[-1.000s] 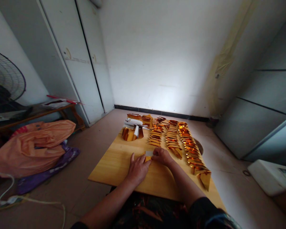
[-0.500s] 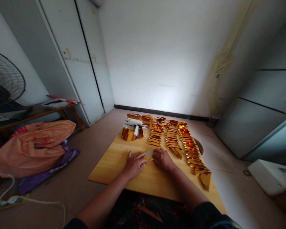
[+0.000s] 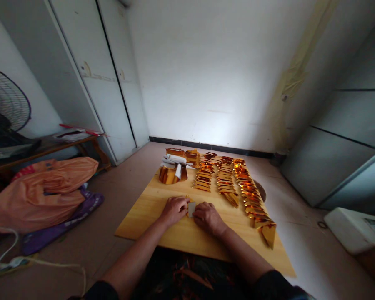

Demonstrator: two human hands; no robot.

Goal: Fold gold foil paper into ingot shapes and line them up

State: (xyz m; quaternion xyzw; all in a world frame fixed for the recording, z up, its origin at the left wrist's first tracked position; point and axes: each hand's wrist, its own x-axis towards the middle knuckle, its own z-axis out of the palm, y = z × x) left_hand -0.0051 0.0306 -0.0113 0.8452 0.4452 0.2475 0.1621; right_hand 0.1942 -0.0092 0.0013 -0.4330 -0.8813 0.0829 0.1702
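Near the middle of the wooden board, a small piece of gold foil paper (image 3: 191,209) shows its grey back, with a sliver of gold at its left edge. My left hand (image 3: 175,209) is closed on the left side of the paper. From the right, my right hand (image 3: 209,217) grips the opposite edge, fingers bent and pressed together. Fingers cover part of the fold. Folded gold foil pieces (image 3: 226,177) stand in rows beyond and to the right of my hands.
The wooden board (image 3: 137,221) carries a curved stack of gold foil sheets (image 3: 168,175) and white paper bundles (image 3: 174,159) at its far left. An orange bag (image 3: 43,196) lies on the floor at left. A white box (image 3: 354,231) sits at right.
The paper has turned between my hands, its pointed gold corner replaced by a grey rectangular face. Both hands have shifted slightly; my right hand sits lower.
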